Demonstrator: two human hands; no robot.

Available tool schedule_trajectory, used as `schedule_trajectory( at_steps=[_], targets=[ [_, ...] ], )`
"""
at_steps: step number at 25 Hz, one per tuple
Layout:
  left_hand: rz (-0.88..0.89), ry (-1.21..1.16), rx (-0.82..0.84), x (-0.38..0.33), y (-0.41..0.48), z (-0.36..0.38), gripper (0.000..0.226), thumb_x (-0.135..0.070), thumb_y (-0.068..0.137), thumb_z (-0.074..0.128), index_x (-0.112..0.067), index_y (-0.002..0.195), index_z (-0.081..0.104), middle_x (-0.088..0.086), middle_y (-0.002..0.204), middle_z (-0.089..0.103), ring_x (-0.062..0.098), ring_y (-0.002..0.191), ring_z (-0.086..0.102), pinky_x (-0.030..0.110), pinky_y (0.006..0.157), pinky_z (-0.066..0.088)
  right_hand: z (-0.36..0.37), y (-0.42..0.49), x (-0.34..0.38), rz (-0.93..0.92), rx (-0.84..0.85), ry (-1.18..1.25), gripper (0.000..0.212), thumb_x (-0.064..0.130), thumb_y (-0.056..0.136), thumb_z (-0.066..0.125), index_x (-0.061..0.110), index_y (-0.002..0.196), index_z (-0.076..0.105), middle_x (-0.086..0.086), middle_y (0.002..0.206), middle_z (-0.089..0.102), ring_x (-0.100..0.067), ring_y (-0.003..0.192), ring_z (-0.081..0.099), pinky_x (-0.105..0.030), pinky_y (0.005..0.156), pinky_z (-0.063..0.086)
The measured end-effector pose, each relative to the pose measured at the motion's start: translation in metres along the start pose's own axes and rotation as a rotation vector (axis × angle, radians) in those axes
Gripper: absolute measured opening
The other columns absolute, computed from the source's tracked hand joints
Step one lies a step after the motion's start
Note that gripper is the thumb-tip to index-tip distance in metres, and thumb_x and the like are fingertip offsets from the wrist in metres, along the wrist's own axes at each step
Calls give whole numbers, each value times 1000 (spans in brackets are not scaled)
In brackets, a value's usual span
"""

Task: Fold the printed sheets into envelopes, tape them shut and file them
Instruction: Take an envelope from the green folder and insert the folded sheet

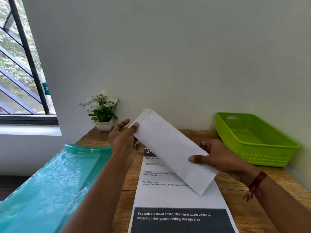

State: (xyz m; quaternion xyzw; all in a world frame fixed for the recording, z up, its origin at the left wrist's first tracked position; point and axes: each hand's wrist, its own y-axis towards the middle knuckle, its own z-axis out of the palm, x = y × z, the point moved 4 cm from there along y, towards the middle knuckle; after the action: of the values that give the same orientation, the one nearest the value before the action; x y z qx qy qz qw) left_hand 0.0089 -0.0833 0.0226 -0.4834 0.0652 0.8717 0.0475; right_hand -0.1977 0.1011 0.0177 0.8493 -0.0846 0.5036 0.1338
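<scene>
Envelope (175, 148): long, narrow, white matte paper with crisp straight edges and a narrow flap strip along its upper-left short end. We hold it in the air, slanting from upper left to lower right, above the printed sheet (176, 197). That sheet lies flat on the wooden table (235, 190), which has a rough brown grain. The sheet is white with black text lines and two dark banner blocks, and the envelope covers its upper right part. Basket (262, 157) at the table's far right corner: lime-green rigid plastic, rectangular, perforated walls and a slot handle. Only its own floor shows inside. Folder (50, 182) at left: teal translucent plastic, glossy and wrinkled, punched along one edge, overhanging the table. We cannot tell whether paper lies inside. A small white pot of white artificial flowers (102, 110) stands against the wall. Left hand (121, 138): the thumb lies on the envelope's front near the flap end with the fingers behind, pinching it. Right hand (217, 157): the thumb presses the front face toward the lower end and the fingers curl behind, gripping it. A red thread band (255, 184) circles the right wrist.
</scene>
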Motion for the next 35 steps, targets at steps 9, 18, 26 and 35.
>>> schedule_trajectory(
  at_steps=[9,18,26,35],
  targets=[
    [444,667,104,-27,1,6,22,-13,76,79,-31,74,67,-16,68,70,1,68,67,12,57,48,-25,-7,20,-397,-565,-492,15,20,75,79,33,76,71,16,68,70,-4,60,63,-27,53,48],
    [565,1302,306,-24,8,1,5,-20,74,78,-24,74,76,-13,58,66,-4,61,60,16,62,50,-5,-3,5,-443,-540,-812,20,8,73,76,21,78,61,5,77,67,-20,69,61,-28,57,42],
    [463,1544,523,-14,14,-5,11,-18,79,75,-28,79,70,-13,82,66,5,79,60,30,72,52,9,-1,-1,-357,-358,-778,20,8,79,63,23,86,51,7,80,58,-20,70,53,-38,61,43],
    [235,1851,726,-11,9,-13,44,-7,81,70,-23,121,64,-4,117,62,9,96,53,22,83,42,27,3,-18,-204,-102,-904,30,25,90,47,34,116,36,3,95,64,-28,86,59,-37,65,41]
  ],
)
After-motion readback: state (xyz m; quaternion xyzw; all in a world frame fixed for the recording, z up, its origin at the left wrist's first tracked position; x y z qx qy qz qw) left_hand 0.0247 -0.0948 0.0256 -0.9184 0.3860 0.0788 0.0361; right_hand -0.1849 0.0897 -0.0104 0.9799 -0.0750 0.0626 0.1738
